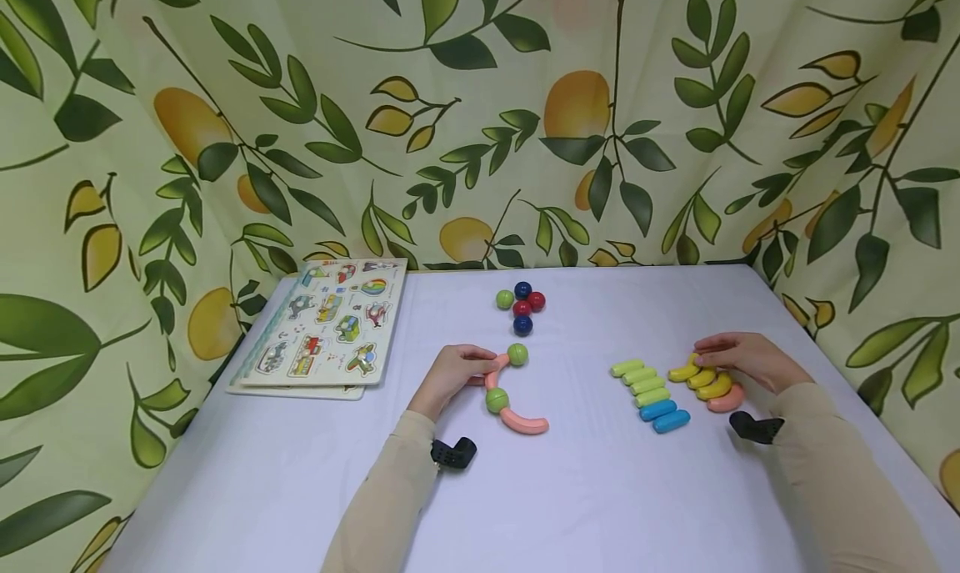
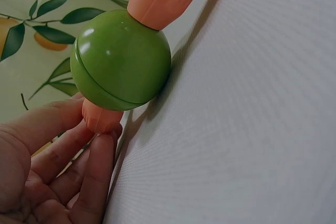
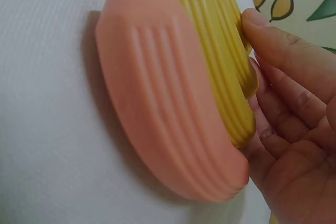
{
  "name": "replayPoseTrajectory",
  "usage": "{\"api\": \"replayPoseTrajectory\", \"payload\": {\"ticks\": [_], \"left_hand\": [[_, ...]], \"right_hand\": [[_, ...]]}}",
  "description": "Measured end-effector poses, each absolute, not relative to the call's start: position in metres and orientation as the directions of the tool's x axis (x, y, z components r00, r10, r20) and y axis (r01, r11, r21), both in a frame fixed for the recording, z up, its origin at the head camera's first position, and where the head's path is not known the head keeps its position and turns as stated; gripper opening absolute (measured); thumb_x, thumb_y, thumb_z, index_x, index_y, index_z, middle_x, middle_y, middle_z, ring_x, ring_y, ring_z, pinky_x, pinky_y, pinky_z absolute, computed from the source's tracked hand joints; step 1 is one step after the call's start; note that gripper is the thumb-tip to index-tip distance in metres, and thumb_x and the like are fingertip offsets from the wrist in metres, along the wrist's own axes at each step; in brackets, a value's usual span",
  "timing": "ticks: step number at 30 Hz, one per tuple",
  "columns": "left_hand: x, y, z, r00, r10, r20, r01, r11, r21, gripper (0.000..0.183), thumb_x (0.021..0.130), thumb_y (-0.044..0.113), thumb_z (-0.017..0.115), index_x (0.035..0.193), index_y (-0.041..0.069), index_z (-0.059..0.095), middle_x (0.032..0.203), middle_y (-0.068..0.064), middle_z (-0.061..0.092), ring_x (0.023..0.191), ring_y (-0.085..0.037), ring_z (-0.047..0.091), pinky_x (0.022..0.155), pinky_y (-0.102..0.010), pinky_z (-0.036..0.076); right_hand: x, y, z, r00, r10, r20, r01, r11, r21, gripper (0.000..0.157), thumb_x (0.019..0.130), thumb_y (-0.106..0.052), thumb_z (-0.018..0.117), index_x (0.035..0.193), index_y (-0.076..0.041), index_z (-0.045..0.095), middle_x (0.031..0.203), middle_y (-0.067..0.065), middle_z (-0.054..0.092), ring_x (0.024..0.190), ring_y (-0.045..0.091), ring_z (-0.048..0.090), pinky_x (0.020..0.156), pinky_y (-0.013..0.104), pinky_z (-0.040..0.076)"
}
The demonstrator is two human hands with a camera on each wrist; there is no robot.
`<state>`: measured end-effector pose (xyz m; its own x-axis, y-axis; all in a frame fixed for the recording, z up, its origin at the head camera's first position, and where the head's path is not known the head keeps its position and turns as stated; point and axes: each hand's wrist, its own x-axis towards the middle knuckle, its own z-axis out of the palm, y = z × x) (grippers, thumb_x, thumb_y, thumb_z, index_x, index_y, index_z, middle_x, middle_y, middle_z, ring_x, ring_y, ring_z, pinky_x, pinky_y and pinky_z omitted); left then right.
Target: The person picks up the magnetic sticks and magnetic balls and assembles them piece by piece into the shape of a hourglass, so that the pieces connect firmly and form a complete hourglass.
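On the table in the head view lies a joined chain of pink curved rods and two green balls. My left hand [image 1: 459, 377] pinches the upper pink rod [image 1: 491, 379], between the far green ball [image 1: 517, 354] and the near green ball [image 1: 497, 401]. A second pink curved rod [image 1: 524, 423] extends from the near ball. Over at the right, my right hand [image 1: 750, 360] grips the farthest yellow curved rod [image 1: 683, 373] of a row, thumb on its near side. A loose pink curved rod [image 3: 163, 93] lies against the yellow ones in the right wrist view.
Light green rods [image 1: 643, 374] and two blue rods [image 1: 671, 421] lie left of the yellow ones. Loose red, blue and green balls [image 1: 522, 308] cluster at the back middle. Stacked picture boards [image 1: 330, 323] lie back left. A patterned curtain [image 1: 480, 139] hangs behind.
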<state>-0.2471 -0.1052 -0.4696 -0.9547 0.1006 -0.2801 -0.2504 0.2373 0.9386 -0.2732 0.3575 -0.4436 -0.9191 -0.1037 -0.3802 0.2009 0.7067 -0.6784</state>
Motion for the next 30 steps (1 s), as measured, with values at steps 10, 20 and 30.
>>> {"api": "replayPoseTrajectory", "payload": {"ticks": [10, 20, 30], "left_hand": [[-0.248, -0.102, -0.469, -0.954, 0.103, -0.282, -0.253, 0.232, 0.939, 0.027, 0.087, 0.019, 0.077, 0.109, 0.005, 0.074, 0.113, -0.009, 0.071, 0.086, -0.01, 0.064, 0.079, -0.024, 0.059], [-0.246, -0.106, -0.47, -0.958, 0.085, -0.274, -0.245, 0.259, 0.934, 0.027, 0.086, 0.021, 0.077, 0.108, 0.007, 0.075, 0.112, -0.007, 0.072, 0.087, -0.011, 0.063, 0.078, -0.024, 0.058], [-0.247, -0.103, -0.47, -0.956, 0.08, -0.283, -0.256, 0.245, 0.935, 0.026, 0.085, 0.018, 0.078, 0.108, 0.006, 0.075, 0.112, -0.009, 0.072, 0.086, -0.01, 0.064, 0.078, -0.024, 0.059]], "right_hand": [[-0.286, 0.351, -0.437, -0.932, -0.044, -0.361, 0.212, 0.742, -0.637, 0.068, 0.09, -0.048, 0.07, 0.13, 0.005, 0.054, 0.124, 0.025, 0.06, 0.107, 0.033, 0.054, 0.093, 0.044, 0.049], [-0.308, 0.322, -0.438, -0.928, -0.005, -0.373, 0.267, 0.689, -0.673, 0.053, 0.094, -0.032, 0.069, 0.129, 0.006, 0.058, 0.116, 0.019, 0.068, 0.091, 0.018, 0.063, 0.085, 0.029, 0.055], [-0.301, 0.294, -0.438, -0.908, 0.083, -0.412, 0.362, 0.651, -0.667, 0.057, 0.091, -0.033, 0.07, 0.127, 0.01, 0.057, 0.105, 0.015, 0.068, 0.086, 0.019, 0.062, 0.072, 0.02, 0.051]]}}
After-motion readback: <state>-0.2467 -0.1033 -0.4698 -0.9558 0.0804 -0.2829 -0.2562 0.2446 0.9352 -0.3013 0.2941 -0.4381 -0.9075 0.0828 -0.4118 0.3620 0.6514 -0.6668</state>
